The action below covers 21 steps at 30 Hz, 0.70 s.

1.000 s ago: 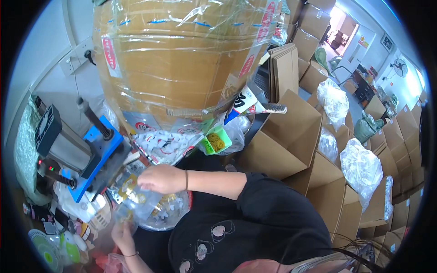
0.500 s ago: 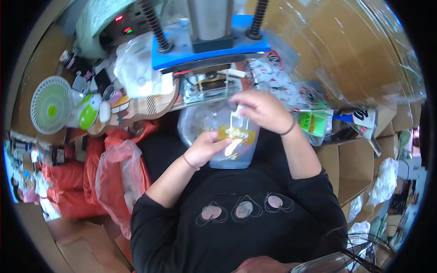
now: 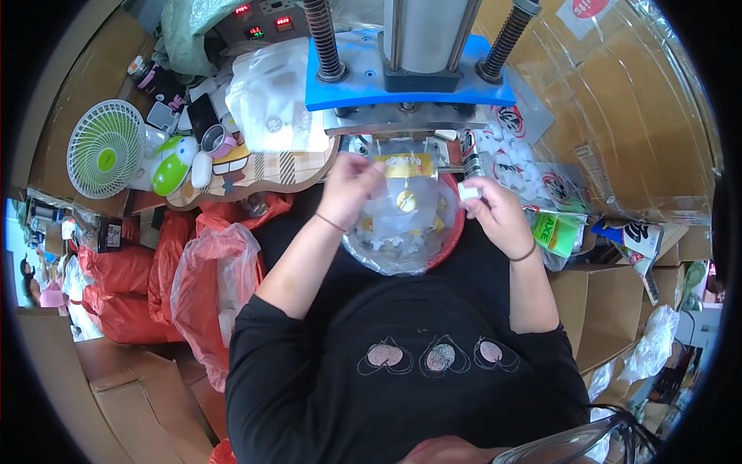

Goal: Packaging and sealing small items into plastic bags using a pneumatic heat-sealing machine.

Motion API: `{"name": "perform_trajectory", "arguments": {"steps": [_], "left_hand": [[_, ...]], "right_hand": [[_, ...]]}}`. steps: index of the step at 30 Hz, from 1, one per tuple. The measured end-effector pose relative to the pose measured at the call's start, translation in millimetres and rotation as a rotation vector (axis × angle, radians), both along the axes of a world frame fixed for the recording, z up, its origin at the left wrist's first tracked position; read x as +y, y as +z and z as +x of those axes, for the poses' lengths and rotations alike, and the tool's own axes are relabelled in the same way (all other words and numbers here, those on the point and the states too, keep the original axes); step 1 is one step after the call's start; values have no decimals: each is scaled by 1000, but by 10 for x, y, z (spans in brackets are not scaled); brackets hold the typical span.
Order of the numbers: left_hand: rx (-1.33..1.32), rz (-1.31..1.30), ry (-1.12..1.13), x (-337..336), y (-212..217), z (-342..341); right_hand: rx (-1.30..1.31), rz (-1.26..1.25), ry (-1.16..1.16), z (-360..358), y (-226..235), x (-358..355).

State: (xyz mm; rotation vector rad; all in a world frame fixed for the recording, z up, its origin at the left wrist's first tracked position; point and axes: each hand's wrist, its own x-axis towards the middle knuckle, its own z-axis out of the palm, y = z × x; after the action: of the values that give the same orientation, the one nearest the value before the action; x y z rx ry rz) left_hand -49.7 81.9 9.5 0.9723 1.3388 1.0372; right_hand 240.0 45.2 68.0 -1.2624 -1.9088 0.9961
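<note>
My left hand [image 3: 349,188] pinches the upper left edge of a clear plastic pouch [image 3: 402,203] with a yellow card inside, holding it upright over a red basin [image 3: 450,232] lined with clear plastic. My right hand [image 3: 495,213] is closed on a small white piece [image 3: 467,190] just right of the pouch. Directly beyond both hands stands a press machine with a blue plate [image 3: 406,81], two springs and a metal cylinder. Several small pale parts lie in the basin under the pouch.
A stack of clear bags [image 3: 274,108] lies left of the press. A small white fan [image 3: 106,148] and toy-like gadgets sit at far left. Red and pink plastic bags [image 3: 205,271] hang by my left. Cardboard boxes [image 3: 618,100] wrapped in film stand right, more cartons below.
The view swung from the boxes to the press. My hands moved from holding a bag of parts low down to lifting a pouch in front of the press, right hand shifting outward.
</note>
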Motion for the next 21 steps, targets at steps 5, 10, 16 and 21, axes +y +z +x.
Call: {"name": "perform_trajectory", "arguments": {"steps": [5, 10, 16, 21], "left_hand": [[1351, 701, 109, 480, -39, -1064], [1488, 697, -317, -107, -65, -902], [155, 250, -54, -400, -169, -705], [203, 206, -327, -627, 52, -211]], "right_hand": [[-140, 319, 29, -7, 71, 43], [-59, 237, 5, -73, 53, 18], [-64, 277, 301, -366, 56, 131], [155, 222, 138, -636, 278, 180]]}}
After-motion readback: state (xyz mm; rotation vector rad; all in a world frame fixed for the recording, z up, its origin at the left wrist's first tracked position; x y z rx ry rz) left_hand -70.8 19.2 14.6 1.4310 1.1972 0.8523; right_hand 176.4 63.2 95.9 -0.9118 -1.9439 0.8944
